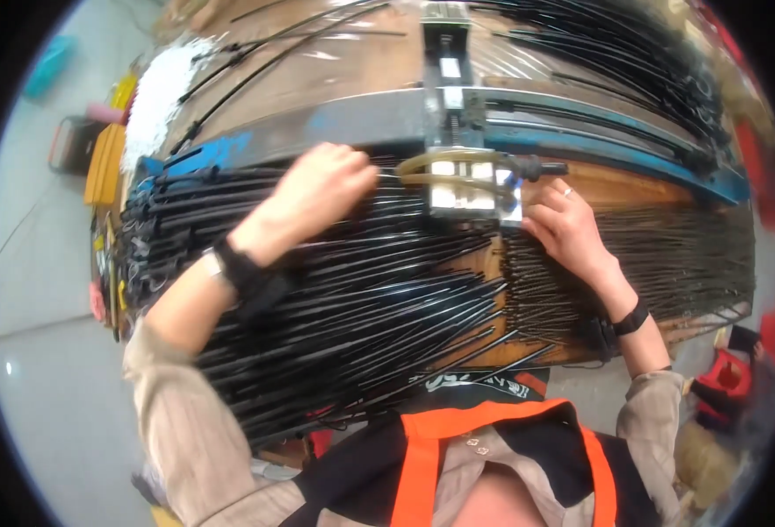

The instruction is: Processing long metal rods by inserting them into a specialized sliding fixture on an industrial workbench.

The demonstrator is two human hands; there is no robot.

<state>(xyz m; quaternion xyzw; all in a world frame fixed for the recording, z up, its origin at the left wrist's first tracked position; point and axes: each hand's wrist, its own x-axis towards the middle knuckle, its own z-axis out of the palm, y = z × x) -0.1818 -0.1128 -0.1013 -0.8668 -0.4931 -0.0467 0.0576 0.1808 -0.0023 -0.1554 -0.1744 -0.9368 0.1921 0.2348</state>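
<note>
In the middle stands a small metal clamping fixture (462,189) with silvery blocks and yellowish tubes looped around it. My left hand (330,184) is closed just left of the fixture, above a bed of black cables; what its fingers hold is hidden. At the fixture's right side is my right hand (567,224), its thumb and fingers pinched together close to the metal edge. Whatever lies between those fingertips is too small to name. A short black cylindrical part (545,167) sticks out rightward from the fixture, above my right fingers. Black cables (352,303) spread thickly under my left forearm.
Thin dark twisted rods or wires (616,255) cover the table's right side. A blue-grey metal rail (352,119) crosses behind the fixture. More black cables (616,53) lie at the far right. White strands (163,97) and a yellow container (104,167) sit at the left edge.
</note>
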